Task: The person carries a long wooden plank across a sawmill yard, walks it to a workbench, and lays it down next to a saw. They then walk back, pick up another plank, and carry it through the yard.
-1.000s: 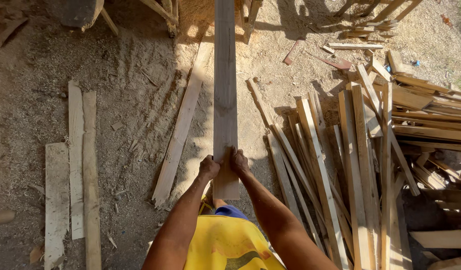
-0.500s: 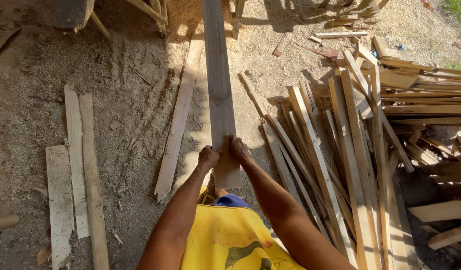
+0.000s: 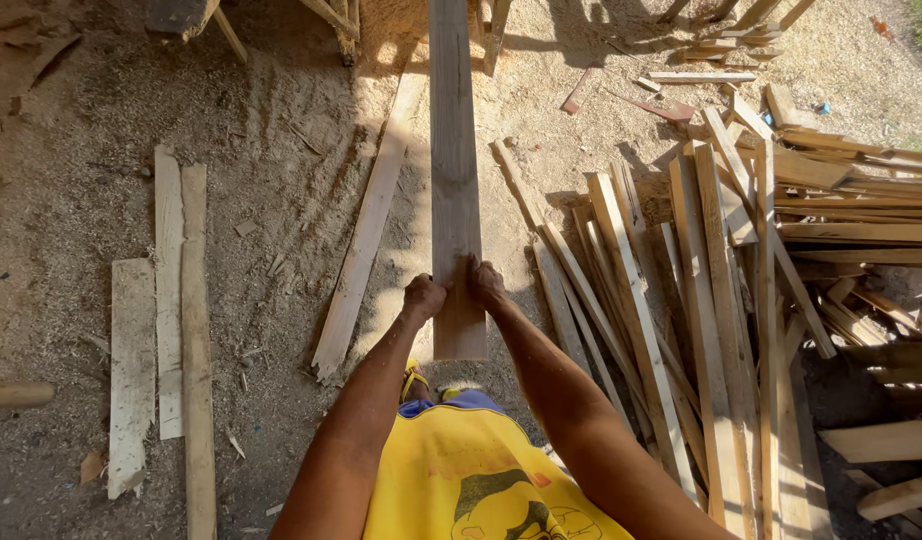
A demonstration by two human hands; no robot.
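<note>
Straight ahead of you the long plank [image 3: 454, 180] runs away lengthwise; your left hand [image 3: 424, 297] and right hand [image 3: 486, 283] clamp its near end, equally close.

An outdoor wood yard, a place for cutting wood. Bare dirt ground [image 3: 101, 120] all covered in pale sawdust [image 3: 581, 130]. A big messy pile of long thin wood strips [image 3: 701, 300] on the right. A few flat boards [image 3: 171, 320] lying on the left. Small wood scraps [image 3: 671, 80] scattered far off in bright sun. Wooden legs of a work stand [image 3: 331, 15] at the far edge.
</note>
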